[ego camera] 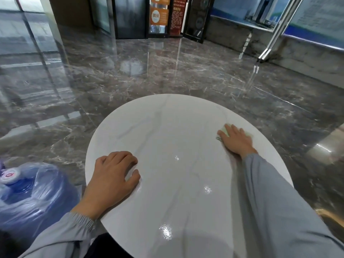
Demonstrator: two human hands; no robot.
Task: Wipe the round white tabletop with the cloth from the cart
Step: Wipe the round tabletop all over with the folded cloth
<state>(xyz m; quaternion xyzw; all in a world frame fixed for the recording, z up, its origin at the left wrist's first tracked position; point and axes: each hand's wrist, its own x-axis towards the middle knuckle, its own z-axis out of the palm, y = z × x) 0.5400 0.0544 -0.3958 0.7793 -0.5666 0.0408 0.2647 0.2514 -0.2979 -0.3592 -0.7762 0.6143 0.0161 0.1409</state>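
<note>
The round white tabletop [167,131] with faint grey veins fills the lower middle of the head view. My right hand [236,140] lies flat near its right edge, fingers straight, pressing a pale green cloth [224,129] against the surface. Only the cloth's edges show past my fingers. My left hand [113,175] rests on the tabletop's left edge with fingers loosely curled and holds nothing. Both arms wear grey sleeves.
A large blue water bottle [31,192] wrapped in clear plastic stands on the floor at the lower left, close to the table. Glossy dark marble floor [149,75] surrounds the table. Glass doors and a signboard [160,15] stand at the far back.
</note>
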